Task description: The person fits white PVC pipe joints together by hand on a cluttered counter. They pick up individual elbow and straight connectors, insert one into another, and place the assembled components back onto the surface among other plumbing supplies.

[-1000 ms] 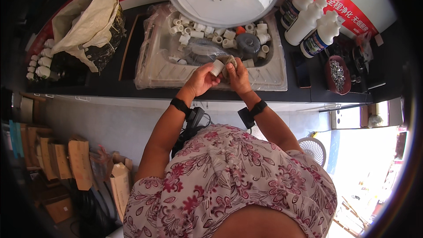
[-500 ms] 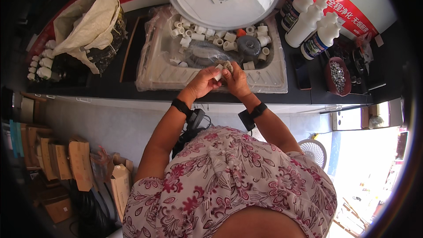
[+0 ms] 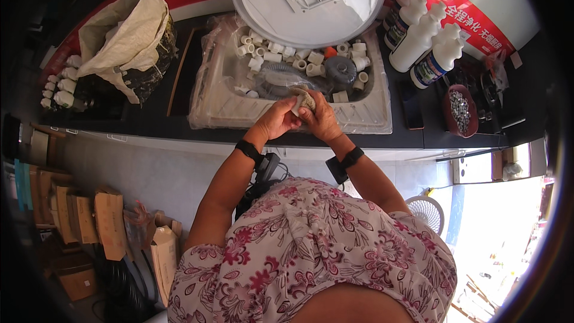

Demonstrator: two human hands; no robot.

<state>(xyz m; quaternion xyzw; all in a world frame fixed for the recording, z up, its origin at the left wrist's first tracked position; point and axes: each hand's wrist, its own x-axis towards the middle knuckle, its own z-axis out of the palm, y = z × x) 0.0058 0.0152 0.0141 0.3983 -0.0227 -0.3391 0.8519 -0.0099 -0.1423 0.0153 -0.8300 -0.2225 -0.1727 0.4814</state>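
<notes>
Over the sink's near rim [image 3: 365, 122], the left hand [image 3: 275, 121] grips a white fitting [image 3: 296, 106] — seemingly braced against the cloth [image 3: 307, 100] the right hand [image 3: 324, 121] clutches.

The hands [image 3: 278, 119] hold a white fitting [image 3: 295, 107] and a mottled cloth [image 3: 307, 101] above the sink's front ledge [image 3: 362, 115].
</notes>
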